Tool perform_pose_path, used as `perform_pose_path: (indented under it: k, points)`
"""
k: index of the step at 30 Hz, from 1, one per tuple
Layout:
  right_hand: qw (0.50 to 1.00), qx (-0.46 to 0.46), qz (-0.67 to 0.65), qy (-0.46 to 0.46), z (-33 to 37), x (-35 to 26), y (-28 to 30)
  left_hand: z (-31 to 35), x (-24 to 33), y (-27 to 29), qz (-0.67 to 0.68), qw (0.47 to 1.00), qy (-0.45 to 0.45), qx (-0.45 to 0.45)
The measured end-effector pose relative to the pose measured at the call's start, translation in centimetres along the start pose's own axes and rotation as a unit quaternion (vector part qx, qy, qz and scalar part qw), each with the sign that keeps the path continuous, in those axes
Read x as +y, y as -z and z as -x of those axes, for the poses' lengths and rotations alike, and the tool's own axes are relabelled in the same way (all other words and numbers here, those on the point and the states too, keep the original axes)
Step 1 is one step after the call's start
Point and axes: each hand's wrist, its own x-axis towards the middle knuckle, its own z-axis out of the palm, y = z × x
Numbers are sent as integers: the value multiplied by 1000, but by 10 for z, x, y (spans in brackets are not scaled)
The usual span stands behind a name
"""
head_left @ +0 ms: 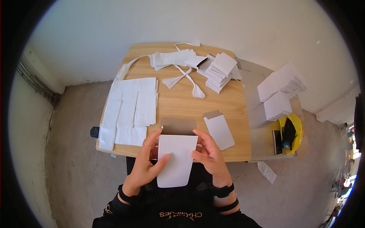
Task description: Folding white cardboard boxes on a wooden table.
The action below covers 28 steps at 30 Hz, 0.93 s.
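Observation:
Between my two hands is a white cardboard box (176,163), held over the table's near edge. Its far end has a raised flap with a grey-brown inner side. My left hand (145,164) grips the left edge, thumb on the white face and fingers behind. On the right edge, my right hand (210,155) holds it the same way, its index finger at the flap's corner. Right of it lies a flat white carton (219,132) with a grey end flap, touched by neither hand.
Stacked white sleeves (131,100) cover the wooden table's (178,108) left side. White strips (173,58) and piled white cartons (221,70) lie at the back. On a lower surface at right are white carton stacks (279,83), a phone (277,142) and a yellow bag (299,133) around a dark object.

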Motion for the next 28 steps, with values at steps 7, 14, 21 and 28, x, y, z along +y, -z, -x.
perform_pose_path:
  k: [7, 14, 21, 28]
  points:
    - [990, -63, 30, -122, 7, -12, -2, 7, 1, 9, 111, 988, 104, -11]
    - [990, -60, 58, -110, 9, -5, 1, 16, -5, 8, 69, 991, 111, 15]
    - [993, -33, 75, -85, 8, -3, -8, 22, 0, -2, -37, 991, 81, 102]
    - [986, -53, 98, -123, 9, -6, -3, 31, -15, 7, -100, 990, 94, 20]
